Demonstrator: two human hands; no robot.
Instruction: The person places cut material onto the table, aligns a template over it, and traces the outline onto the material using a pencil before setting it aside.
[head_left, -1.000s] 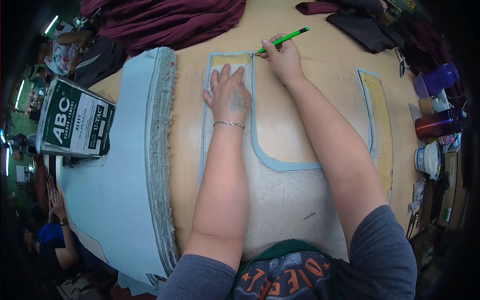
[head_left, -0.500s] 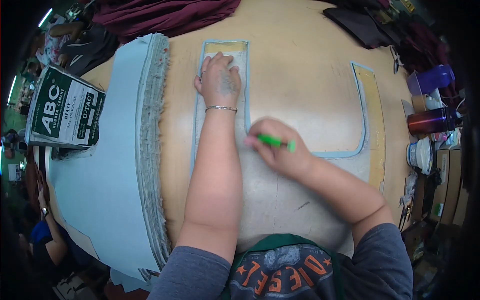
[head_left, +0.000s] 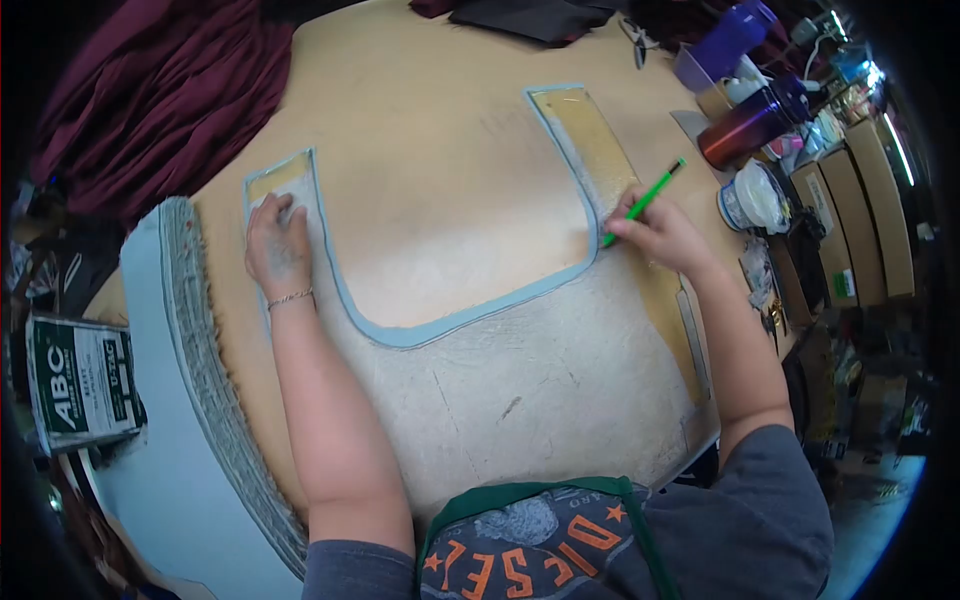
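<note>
Tan tabletop (head_left: 430,110) bears a U-shaped template (head_left: 500,410) with blue border (head_left: 400,337); it seems light and rather stiff, best pressed flat on its 2 arms. Left hand (head_left: 280,245) lies unclenched on 1 arm; right hand (head_left: 650,232) pinches the green pencil (head_left: 660,184) at the inner curve.

The pencil (head_left: 652,194) in the right hand (head_left: 662,234) was bright green. Between the hands, pale-blue fabric (head_left: 400,336) edged a grey template (head_left: 520,400) with yellow strips (head_left: 603,140). Beyond the left hand (head_left: 278,252), the cloth (head_left: 170,100) was maroon; beyond the right, a tumbler (head_left: 745,130) shaded from purple to orange-red.
</note>
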